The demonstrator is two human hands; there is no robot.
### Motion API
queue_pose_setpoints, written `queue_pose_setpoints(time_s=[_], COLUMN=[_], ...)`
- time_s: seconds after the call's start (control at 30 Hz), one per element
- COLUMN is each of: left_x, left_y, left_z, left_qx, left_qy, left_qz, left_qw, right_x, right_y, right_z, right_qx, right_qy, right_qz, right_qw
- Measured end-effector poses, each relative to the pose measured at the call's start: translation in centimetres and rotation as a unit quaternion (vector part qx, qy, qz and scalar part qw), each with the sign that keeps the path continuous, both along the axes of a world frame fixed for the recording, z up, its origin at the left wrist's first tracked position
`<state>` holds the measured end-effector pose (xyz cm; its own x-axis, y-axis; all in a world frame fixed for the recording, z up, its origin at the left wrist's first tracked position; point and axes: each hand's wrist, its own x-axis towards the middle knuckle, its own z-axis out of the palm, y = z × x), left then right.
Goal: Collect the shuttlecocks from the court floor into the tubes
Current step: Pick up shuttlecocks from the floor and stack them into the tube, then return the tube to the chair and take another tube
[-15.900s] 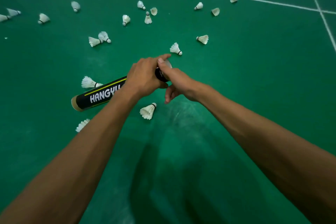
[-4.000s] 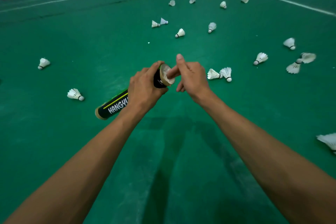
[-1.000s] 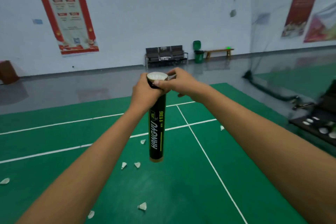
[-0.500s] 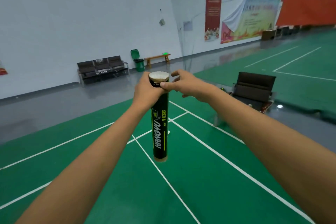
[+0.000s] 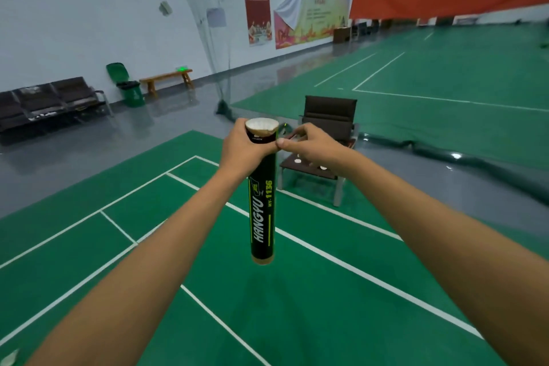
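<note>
A black shuttlecock tube (image 5: 262,217) with HANGYU lettering hangs upright in front of me. My left hand (image 5: 241,151) is wrapped around its top end. White feathers of a shuttlecock (image 5: 261,125) fill the tube's open mouth. My right hand (image 5: 309,144) is beside the top of the tube, thumb against its side, fingers apart and holding nothing. One loose shuttlecock (image 5: 9,357) shows at the bottom left edge of the green floor.
A dark chair (image 5: 329,116) stands just beyond the tube, with small white round things (image 5: 297,161) on its seat. A row of dark seats (image 5: 50,101), a green bin (image 5: 128,86) and a wooden bench (image 5: 166,79) line the far wall. A net bundle (image 5: 463,157) lies right.
My view has swung right and nearer the chair. The tube stays upright in my left hand; my right hand has slipped off the rim to the tube's side.
</note>
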<state>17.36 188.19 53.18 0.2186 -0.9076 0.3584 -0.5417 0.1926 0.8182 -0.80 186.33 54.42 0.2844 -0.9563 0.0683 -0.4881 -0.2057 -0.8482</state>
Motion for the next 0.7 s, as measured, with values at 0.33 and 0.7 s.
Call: queue_pose_setpoints(time_s=[0.33,0.7], left_x=[1.8,0.7], left_y=[-21.1,-41.8], left_z=[-5.0,-6.9], left_qx=[0.040,0.069], left_qy=[0.031,0.030], left_qz=[-0.034,-0.072], left_qw=[0.998,0.995], right_x=[-1.3,0.9], right_y=[-22.0,-40.8], right_z=[-5.3,-8.2], right_qx=[0.026,0.014], right_qy=[0.093,0.096], right_qz=[-0.084,-0.098], right_qw=[0.992,0.990])
